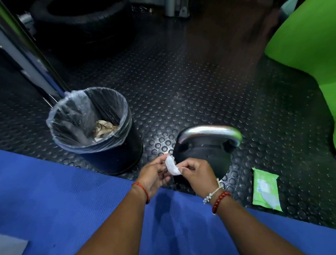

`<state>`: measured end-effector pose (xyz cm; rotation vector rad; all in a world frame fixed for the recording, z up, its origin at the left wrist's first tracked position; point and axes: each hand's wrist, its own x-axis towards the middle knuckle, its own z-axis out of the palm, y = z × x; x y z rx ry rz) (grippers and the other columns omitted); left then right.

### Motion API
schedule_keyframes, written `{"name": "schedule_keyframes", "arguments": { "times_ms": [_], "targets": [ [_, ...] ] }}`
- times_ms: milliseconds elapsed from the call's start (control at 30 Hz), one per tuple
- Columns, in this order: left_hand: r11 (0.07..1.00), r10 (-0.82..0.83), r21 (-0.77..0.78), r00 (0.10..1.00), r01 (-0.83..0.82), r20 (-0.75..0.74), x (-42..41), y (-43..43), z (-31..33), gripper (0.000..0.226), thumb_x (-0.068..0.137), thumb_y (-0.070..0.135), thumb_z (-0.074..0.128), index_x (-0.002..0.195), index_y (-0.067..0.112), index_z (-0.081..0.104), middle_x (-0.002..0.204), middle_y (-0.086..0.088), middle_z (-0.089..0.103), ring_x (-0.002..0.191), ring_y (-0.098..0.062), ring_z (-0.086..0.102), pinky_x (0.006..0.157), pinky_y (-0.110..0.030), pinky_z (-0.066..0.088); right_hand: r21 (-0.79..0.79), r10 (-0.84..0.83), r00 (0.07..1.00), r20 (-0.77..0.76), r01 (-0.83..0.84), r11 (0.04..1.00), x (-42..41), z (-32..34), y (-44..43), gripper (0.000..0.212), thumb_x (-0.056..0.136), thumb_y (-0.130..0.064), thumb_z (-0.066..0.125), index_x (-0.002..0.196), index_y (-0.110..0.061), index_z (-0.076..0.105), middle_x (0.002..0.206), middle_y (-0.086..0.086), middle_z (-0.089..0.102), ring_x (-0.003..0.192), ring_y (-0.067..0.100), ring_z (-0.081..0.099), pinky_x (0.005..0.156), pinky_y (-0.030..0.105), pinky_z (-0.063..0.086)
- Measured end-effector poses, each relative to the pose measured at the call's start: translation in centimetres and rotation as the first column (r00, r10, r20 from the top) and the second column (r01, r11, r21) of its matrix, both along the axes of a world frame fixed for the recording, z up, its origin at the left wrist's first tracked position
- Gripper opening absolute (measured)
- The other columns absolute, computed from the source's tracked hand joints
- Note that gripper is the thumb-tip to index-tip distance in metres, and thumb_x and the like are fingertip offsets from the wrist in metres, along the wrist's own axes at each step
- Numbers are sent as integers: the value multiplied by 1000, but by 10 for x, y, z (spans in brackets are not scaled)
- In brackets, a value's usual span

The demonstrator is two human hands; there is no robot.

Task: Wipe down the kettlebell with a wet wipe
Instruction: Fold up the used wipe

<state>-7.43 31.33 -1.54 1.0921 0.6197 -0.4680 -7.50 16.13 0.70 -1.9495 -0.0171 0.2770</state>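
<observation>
Flooring is the biggest thing on my feed: a black studded rubber floor (pixel 180 84) spreading out past the grip on every far side. A blue mat (pixel 60 199) lies under and behind both wrists, its edge running just below the hands. A bright green shape (pixel 313 44) fills the far right, well apart from the grip. Left of the hands and a bit further out stands a black bin (pixel 114 160) with a clear liner (pixel 66 116) folded over its rim and some crumpled paper (pixel 103 128) inside. The kettlebell (pixel 205 152), black with a silver handle (pixel 207 130), stands upright on the floor just beyond the grip, partly hidden by the right hand (pixel 198 174). A green wipes pack (pixel 265 188) lies flat off to the right of that hand, near the mat edge. The left hand (pixel 152 176) and the right one both pinch a small white wet wipe (pixel 171 165) between them, fingertips curled onto it, by the kettlebell's left side. Whether it touches the iron, I can't tell from here.
</observation>
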Motion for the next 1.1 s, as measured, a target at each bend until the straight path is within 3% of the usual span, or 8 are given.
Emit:
{"name": "schedule_keyframes", "arguments": {
  "times_ms": [100, 300, 367, 433, 600, 800, 933, 1100],
  "targets": [
    [999, 28, 32, 998, -30, 55, -2, 6, 20, 32, 90, -8, 37, 107, 5, 61, 75, -6, 64, 54, -6, 53, 45, -14, 40, 117, -26, 997, -78, 36, 992, 5, 20, 0, 18, 83, 3, 63, 76, -11, 71, 73, -1, 70, 62, -1, 60, 64, 13, 46],
    [964, 130, 200, 964, -177, 231, -8, 34, 69, 17, 88, -6, 54, 95, 1, 68, 77, -11, 64, 52, -7, 50, 46, -15, 42, 245, -92, 986, -138, 124, 961, 21, 51, 21, 16, 83, 4, 63, 75, -6, 72, 78, 11, 73, 79, 27, 70, 76, 36, 57],
    [940, 173, 239, 944, -243, 281, -6, 49, 88, 17, 88, -3, 55, 92, 6, 69, 74, -5, 67, 53, -4, 53, 48, -14, 44, 261, -81, 990, -117, 109, 959, 28, 71, 39, 15, 84, 5, 61, 76, -4, 71, 74, 10, 72, 73, 23, 69, 67, 27, 57],
    [912, 220, 267, 920, -313, 325, -2, 68, 105, 18, 88, -2, 56, 90, 11, 70, 71, 2, 68, 58, -3, 55, 52, -14, 46, 225, -60, 997, -53, 70, 972, 37, 94, 60, 13, 84, 5, 61, 79, -2, 71, 72, 6, 71, 68, 15, 68, 62, 22, 56],
    [835, 306, 310, 851, -455, 426, 8, 113, 141, 20, 88, -3, 56, 84, 12, 69, 69, -2, 66, 60, -9, 56, 56, -19, 48, 106, 12, 997, 82, -20, 994, 62, 130, 115, 16, 82, -3, 64, 74, -13, 72, 77, 3, 73, 77, 23, 70, 72, 44, 58],
    [687, 315, 482, 821, -544, 477, 28, 169, 157, 14, 89, 3, 58, 94, 9, 70, 72, -3, 65, 64, -14, 58, 55, -21, 50, -159, 81, 974, 214, -47, 986, 89, 148, 185, 20, 83, -14, 60, 67, -23, 68, 69, -10, 69, 66, 14, 65, 61, 32, 57],
    [640, 309, 542, 829, -544, 467, 37, 191, 152, 13, 89, 3, 59, 91, 10, 69, 72, -1, 64, 61, -8, 57, 48, -11, 47, -259, 108, 970, 218, -49, 965, 95, 141, 208, 22, 84, -14, 55, 70, -22, 70, 71, -8, 69, 67, 15, 64, 60, 26, 54],
    [578, 270, 633, 853, -515, 447, 40, 207, 135, 13, 87, 6, 60, 86, 14, 71, 73, -1, 66, 61, -11, 56, 61, -22, 51, -350, 205, 957, 207, -123, 929, 99, 126, 217, 22, 87, -15, 54, 79, -22, 74, 76, -7, 70, 71, 15, 63, 63, 29, 56]
  ]
}}
